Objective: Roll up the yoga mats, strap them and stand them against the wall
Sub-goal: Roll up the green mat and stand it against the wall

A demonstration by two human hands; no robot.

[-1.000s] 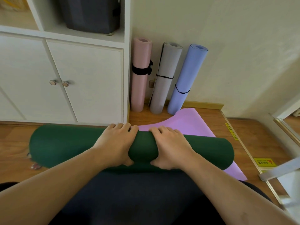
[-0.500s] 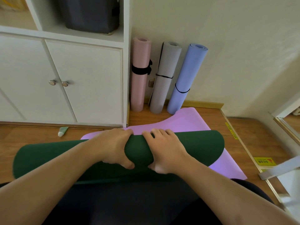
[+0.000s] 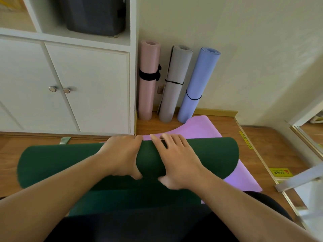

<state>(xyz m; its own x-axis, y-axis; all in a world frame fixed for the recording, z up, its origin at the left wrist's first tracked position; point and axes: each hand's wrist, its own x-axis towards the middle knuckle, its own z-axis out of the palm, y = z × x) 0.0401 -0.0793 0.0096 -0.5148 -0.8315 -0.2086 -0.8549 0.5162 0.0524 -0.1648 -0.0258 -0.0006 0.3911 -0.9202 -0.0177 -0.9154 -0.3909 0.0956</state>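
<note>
A dark green yoga mat (image 3: 52,163) lies rolled across the floor in front of me, its unrolled end running under my arms toward my lap. My left hand (image 3: 120,154) grips the roll's middle, fingers curled over the far side and thumb on the near side. My right hand (image 3: 176,159) presses on top beside it with fingers spread and fairly straight. Under the roll lies a flat purple mat (image 3: 197,128). Three strapped rolls stand against the wall: pink (image 3: 148,95), grey (image 3: 174,95) and blue (image 3: 197,84).
A white cabinet (image 3: 87,84) with two knobbed doors stands at the left, a dark bag (image 3: 96,14) on its shelf. A small tube (image 3: 64,140) lies at the cabinet's foot. A metal floor strip (image 3: 258,154) and a yellow sticker (image 3: 280,172) are at the right.
The green roll slid left and toward me, then moved back right and away. My right fingers have spread and straightened on top. More of the purple mat shows.
</note>
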